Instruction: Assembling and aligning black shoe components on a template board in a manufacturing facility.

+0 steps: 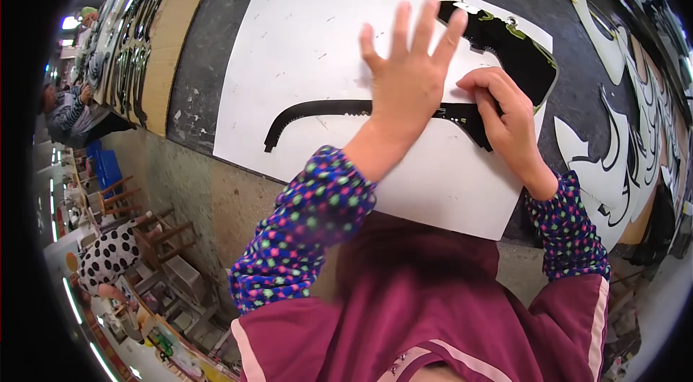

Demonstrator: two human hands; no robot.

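Observation:
My left hand (pixel 413 75) has its fingers spread, slightly blurred, over a white board (pixel 303 36) and across a thin black strip (pixel 317 107). This strip curves down at its left end and has a notched edge. My right hand (pixel 505 115) is closed, thumb and fingers curled together, at the lower edge of a larger glossy black cut piece (pixel 521 68) with yellow-green marks along its edge. Whatever may lie between those fingers is hidden. Beneath the right hand, part of the black material is covered, so I cannot tell whether strip and larger piece are joined.
Metal rings sit along the board's top edge, on a dark worktable (pixel 198 90). At the left, cardboard (pixel 177 43) bears several long black strips. White curved cut-outs (pixel 599 158) lie at the right. Another person in a striped top (pixel 66 111) and wooden stools (pixel 162 238) are farther left.

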